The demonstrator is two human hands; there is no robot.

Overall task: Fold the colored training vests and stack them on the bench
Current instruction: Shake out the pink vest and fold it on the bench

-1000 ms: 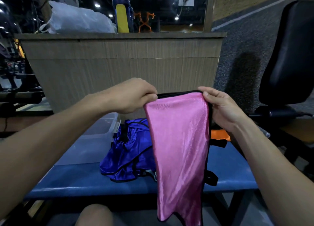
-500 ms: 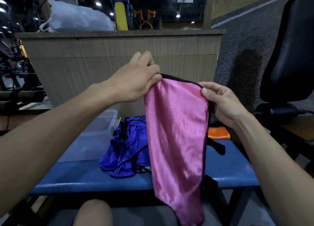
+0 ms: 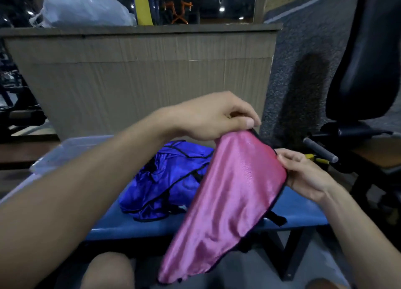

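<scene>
Head view: both hands, left hand (image 3: 213,117) and right hand (image 3: 303,175), pinch the pink vest (image 3: 230,193) above the bench (image 3: 130,225).

Vests over the bench (image 3: 130,225)
A held vest (image 3: 227,202) is hanging before it, right of the crumpled vest (image 3: 165,184) lying on it.

Wood-grain counter (image 3: 141,71) at 12 o'clock, white plastic bag (image 3: 86,10) and yellow-blue bottle (image 3: 142,6) on top, dark gym with ceiling spots behind, grey speckled carpet (image 3: 303,50) at 2, black padded seat (image 3: 368,56) at 3.
</scene>
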